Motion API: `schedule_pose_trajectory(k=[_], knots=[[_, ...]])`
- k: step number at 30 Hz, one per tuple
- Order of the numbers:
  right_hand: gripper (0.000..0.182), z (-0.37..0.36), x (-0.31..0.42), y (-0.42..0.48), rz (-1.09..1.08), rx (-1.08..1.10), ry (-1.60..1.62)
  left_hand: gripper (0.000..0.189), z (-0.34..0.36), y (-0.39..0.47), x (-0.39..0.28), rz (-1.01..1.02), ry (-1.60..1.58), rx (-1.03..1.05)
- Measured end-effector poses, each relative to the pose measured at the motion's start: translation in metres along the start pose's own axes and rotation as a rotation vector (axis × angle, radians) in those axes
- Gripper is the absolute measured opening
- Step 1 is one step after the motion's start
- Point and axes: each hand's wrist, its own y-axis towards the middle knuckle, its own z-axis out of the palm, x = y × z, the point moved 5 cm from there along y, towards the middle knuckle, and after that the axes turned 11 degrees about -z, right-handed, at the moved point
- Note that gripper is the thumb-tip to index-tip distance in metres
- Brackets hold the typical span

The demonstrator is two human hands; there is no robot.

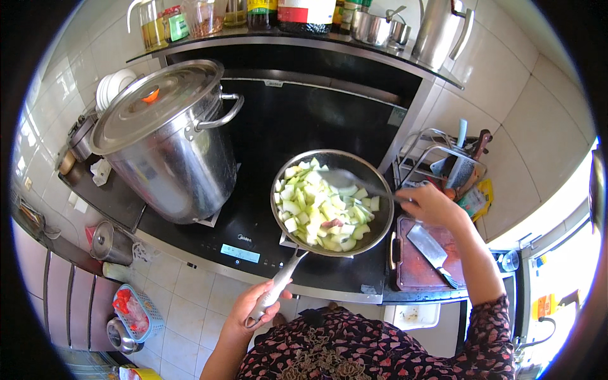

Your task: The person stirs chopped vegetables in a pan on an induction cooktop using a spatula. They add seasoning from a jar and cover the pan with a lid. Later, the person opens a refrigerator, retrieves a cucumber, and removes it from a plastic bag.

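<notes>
A frying pan (382,216) sits on the right side of the black glass cooktop (256,185). Pale green chopped vegetable pieces (304,199) fill much of it, with a reddish piece, perhaps meat, among them. My left hand (259,304) is closed around the pan's metal handle (280,280), below the pan. At the pan's right rim, my right hand (427,204) grips a spatula or similar turner (339,179); it is motion-blurred, and its head lies over the upper part of the food. My fingers hide the end of its handle.
A large lidded steel stockpot (175,166) stands left of the pan. On the right, a cleaver (430,249) lies on a reddish-brown cutting board (408,275), below a knife rack (456,161). Bottles and a steel jug (437,35) line the shelf (266,35) above the cooktop.
</notes>
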Motion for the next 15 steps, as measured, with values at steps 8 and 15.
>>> schedule_pose_trajectory(k=[8,15], knots=[[0.025,0.010,-0.001,0.113,-0.174,0.129,-0.207,0.037,0.007,0.002,-0.003,0.014,0.030,-0.019],[0.023,-0.020,0.085,0.089,-0.127,0.465,-0.416,0.035,0.004,0.003,-0.003,0.001,0.037,-0.001]])
